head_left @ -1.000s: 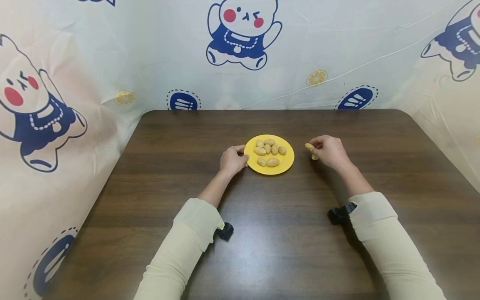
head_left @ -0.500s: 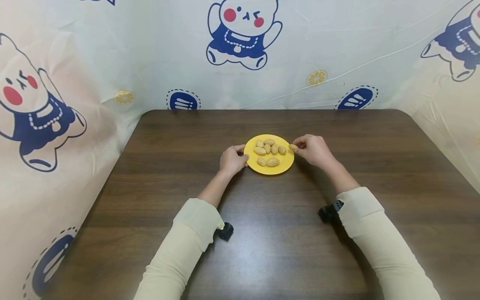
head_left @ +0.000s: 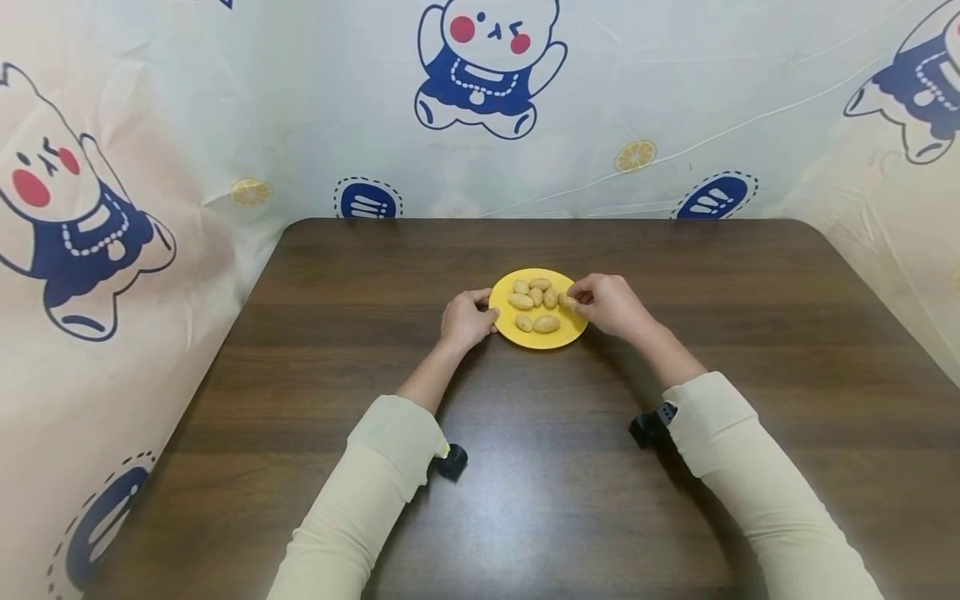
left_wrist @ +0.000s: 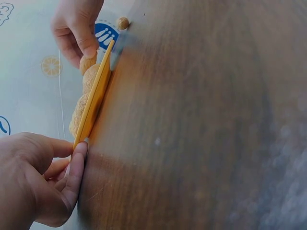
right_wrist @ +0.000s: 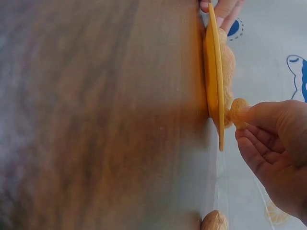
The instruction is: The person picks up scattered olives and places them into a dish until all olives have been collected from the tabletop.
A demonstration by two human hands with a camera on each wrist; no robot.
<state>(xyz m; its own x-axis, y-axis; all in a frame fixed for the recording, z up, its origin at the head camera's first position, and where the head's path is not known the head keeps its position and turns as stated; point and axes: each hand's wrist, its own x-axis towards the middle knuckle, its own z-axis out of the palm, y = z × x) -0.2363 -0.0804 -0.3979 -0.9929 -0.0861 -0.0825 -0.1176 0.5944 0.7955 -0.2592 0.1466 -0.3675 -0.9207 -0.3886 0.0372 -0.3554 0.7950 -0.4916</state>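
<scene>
A round yellow plate (head_left: 572, 327) lies on the table and bears several peanuts in their shells (head_left: 547, 323). On its left side my left hand (head_left: 465, 322) pinches the rim, thumb above and fingers at the edge. My right hand (head_left: 615, 307) is over the plate's right edge, thumb and fingertips pinching one peanut (right_wrist: 238, 114). In the right wrist view that peanut is close against those on the plate. Another peanut (left_wrist: 123, 22) rests on the table beyond the plate in the left wrist view; the right hand hides it in the head view.
The dark wooden table (head_left: 525, 467) reaches back to a pale curtain (head_left: 300, 108) printed with cartoon figures. Black wrist cameras sit at both cuffs, the left one (head_left: 452, 462) near the tabletop.
My right hand has moved left with the peanut, from beside the plate to over its right edge. The left hand and the plate have stayed in place.
</scene>
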